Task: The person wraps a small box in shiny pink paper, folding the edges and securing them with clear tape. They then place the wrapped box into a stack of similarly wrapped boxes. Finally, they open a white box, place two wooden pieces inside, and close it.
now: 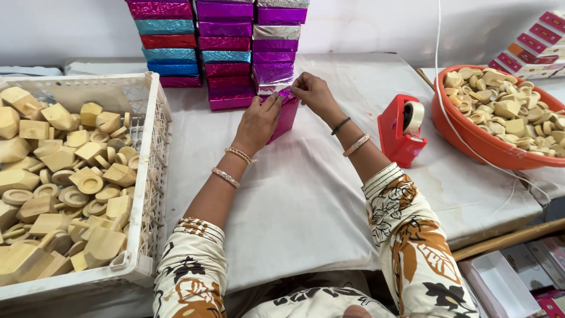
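Note:
A box wrapped in shiny magenta foil (287, 115) stands tilted on the white cloth-covered table (306, 194), just in front of stacked foil-wrapped boxes. My left hand (258, 122) lies flat against the box's near left side and steadies it. My right hand (313, 93) pinches the foil at the box's top right edge with its fingertips. Much of the box is hidden behind my left hand.
Three stacks of foil-wrapped boxes (226, 53) in magenta, purple, teal and red stand behind. A white plastic crate (154, 176) of wooden pieces sits at left. A red tape dispenser (402, 131) and an orange basin (471, 138) of wooden pieces are at right.

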